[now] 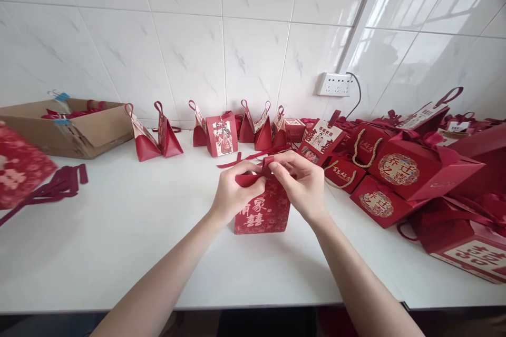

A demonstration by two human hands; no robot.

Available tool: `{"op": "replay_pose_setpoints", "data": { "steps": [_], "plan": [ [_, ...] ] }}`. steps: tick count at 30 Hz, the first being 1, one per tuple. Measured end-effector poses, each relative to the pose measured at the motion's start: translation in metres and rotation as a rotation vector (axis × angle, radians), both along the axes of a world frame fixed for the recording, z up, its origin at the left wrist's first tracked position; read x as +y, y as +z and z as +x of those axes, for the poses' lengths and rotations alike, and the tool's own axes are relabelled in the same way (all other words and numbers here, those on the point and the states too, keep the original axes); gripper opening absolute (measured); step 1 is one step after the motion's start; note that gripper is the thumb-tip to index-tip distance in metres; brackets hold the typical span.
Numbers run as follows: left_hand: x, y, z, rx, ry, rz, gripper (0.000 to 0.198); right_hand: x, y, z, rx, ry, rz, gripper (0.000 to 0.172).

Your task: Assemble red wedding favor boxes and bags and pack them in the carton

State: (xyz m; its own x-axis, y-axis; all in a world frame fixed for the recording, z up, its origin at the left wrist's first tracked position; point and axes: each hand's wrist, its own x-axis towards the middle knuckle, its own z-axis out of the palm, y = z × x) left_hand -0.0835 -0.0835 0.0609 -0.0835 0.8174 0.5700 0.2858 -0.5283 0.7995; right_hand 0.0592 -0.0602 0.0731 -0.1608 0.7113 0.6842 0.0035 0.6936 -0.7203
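Observation:
A red gift box with white Chinese characters stands upright on the white table, in front of me. At its top, a dark red ribbon is pinched between the fingers of both hands. My left hand is closed on the ribbon from the left, its thumb against the box's upper front. My right hand grips the ribbon from the right between thumb and fingers. Parts of the box's top are hidden behind my hands.
Small red gift boxes with ribbon loops line the back. Larger red boxes are piled on the right. At left are a cardboard box, loose ribbons and a red printed piece. A power strip hangs on the tiled wall.

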Motion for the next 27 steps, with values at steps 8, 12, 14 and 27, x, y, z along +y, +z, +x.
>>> {"op": "replay_pose_setpoints", "data": {
  "steps": [8,12,14,27],
  "plan": [
    [-0.001,0.000,0.002,0.022,-0.006,0.030,0.001,-0.003,-0.002,-0.007,0.108,-0.080,-0.089,0.009],
    [-0.002,0.001,0.002,0.022,0.001,0.017,0.010,-0.003,0.000,-0.007,0.128,-0.056,-0.100,0.008],
    [-0.002,0.001,0.002,0.032,-0.001,0.008,0.011,-0.002,0.000,-0.006,0.131,-0.035,-0.105,0.007],
    [0.002,-0.001,0.002,0.038,0.001,-0.005,0.013,0.008,0.002,0.004,0.099,0.084,-0.144,0.016]
  ]
}}
